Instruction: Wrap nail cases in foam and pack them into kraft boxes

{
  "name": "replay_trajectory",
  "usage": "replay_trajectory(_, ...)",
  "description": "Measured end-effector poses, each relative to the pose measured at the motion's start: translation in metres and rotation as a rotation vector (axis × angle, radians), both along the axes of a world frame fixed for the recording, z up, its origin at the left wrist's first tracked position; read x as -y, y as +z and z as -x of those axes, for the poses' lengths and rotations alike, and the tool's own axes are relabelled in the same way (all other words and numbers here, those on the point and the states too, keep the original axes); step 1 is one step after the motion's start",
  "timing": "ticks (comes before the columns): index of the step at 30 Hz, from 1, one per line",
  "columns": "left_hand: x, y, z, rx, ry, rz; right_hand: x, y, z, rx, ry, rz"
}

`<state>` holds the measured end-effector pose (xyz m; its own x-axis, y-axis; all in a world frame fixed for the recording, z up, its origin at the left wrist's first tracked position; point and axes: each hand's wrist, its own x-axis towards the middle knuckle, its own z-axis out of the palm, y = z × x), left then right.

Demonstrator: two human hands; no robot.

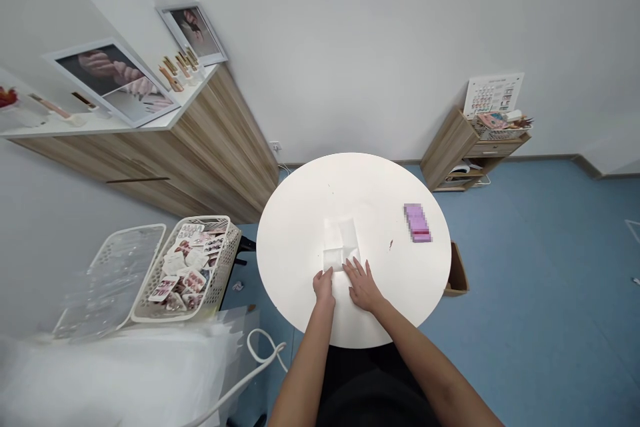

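Observation:
A thin white sheet (343, 233), creased and partly folded over at its near end, lies on the round white table (300, 200). My left hand (324, 285) is at the near left corner of the fold, fingers closed on the sheet's edge. Flat on the near right part of the sheet rests my right hand (364, 288), its fingers spread. Whether anything is wrapped under the fold cannot be made out.
A blurred purple item (418, 222) lies at the table's right, near a small reddish mark. A white basket (227, 247) of small packets stands left, above white plastic sheets (125, 373). Behind are a wooden cabinet (220, 140) and a low shelf (450, 147). A cardboard box (457, 273) sits right.

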<state>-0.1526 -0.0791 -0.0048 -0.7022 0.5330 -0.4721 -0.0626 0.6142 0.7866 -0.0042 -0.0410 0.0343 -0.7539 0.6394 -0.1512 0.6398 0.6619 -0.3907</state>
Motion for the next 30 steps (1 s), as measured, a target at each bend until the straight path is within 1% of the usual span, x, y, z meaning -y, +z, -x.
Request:
replay_trajectory(2, -0.010, 0.001, 0.003, 0.005, -0.015, -0.007, 0.000, -0.001, 0.001, 0.005, 0.006, 0.005)
replay_trajectory(5, -0.016, 0.005, 0.006, -0.022, -0.045, -0.032, -0.001, -0.003, 0.000, 0.006, 0.006, 0.039)
replay_trajectory(9, -0.018, 0.019, -0.002, -0.108, -0.108, -0.116, -0.004, -0.006, 0.001, 0.001, 0.009, 0.074)
replay_trajectory(11, -0.020, 0.029, -0.008, -0.177, -0.219, -0.200, -0.004, -0.008, 0.000, 0.002, 0.011, 0.071)
replay_trajectory(14, -0.025, 0.041, -0.015, -0.344, -0.484, -0.290, -0.005, -0.008, -0.003, 0.003, 0.047, 0.052)
replay_trajectory(18, -0.032, 0.050, -0.009, -0.505, -0.793, -0.298, -0.007, -0.007, -0.010, -0.016, 0.116, 0.033)
replay_trajectory(22, -0.037, 0.051, 0.002, -0.555, -1.050, -0.269, -0.011, -0.009, -0.017, -0.056, 0.178, 0.058)
replay_trajectory(26, -0.037, 0.051, 0.007, -0.535, -1.173, -0.186, -0.016, -0.010, -0.029, -0.181, 0.211, 0.040)
replay_trajectory(27, -0.036, 0.050, 0.008, -0.544, -1.192, -0.176, -0.017, -0.009, -0.031, -0.208, 0.180, 0.031)
replay_trajectory(28, -0.035, 0.049, 0.008, -0.563, -1.210, -0.171, -0.020, -0.007, -0.033, -0.226, 0.118, 0.024)
replay_trajectory(30, -0.033, 0.046, 0.007, -0.617, -1.246, -0.174, -0.028, 0.000, -0.031, -0.246, -0.043, 0.015)
